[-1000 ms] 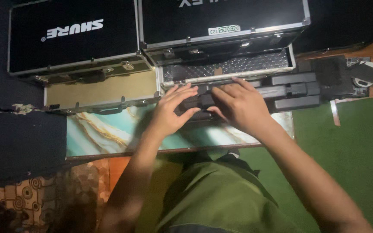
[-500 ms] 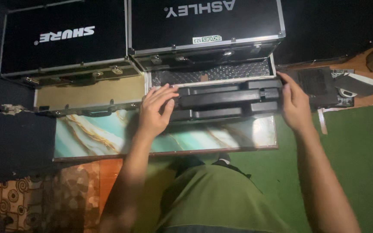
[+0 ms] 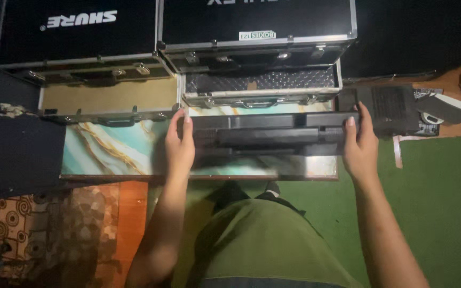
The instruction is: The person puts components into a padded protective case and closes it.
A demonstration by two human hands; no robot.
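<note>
A long black flat unit (image 3: 268,136) lies across a marble-patterned board (image 3: 113,152) in front of me. My left hand (image 3: 180,146) grips its left end, thumb over the top edge. My right hand (image 3: 359,146) grips its right end the same way. Just behind the unit stands an open metal-edged case (image 3: 260,85) with a dark quilted lining, its lid raised.
A second black flight case (image 3: 81,34) stands at the back left with a tan compartment (image 3: 108,98) below it. A black box (image 3: 390,109) sits to the right on green carpet (image 3: 433,202). A dark block (image 3: 14,152) is at the left, patterned cloth (image 3: 38,229) beneath.
My hands have moved apart from the middle of the black unit to its two ends. The unit now sits squarer and closer to me.
</note>
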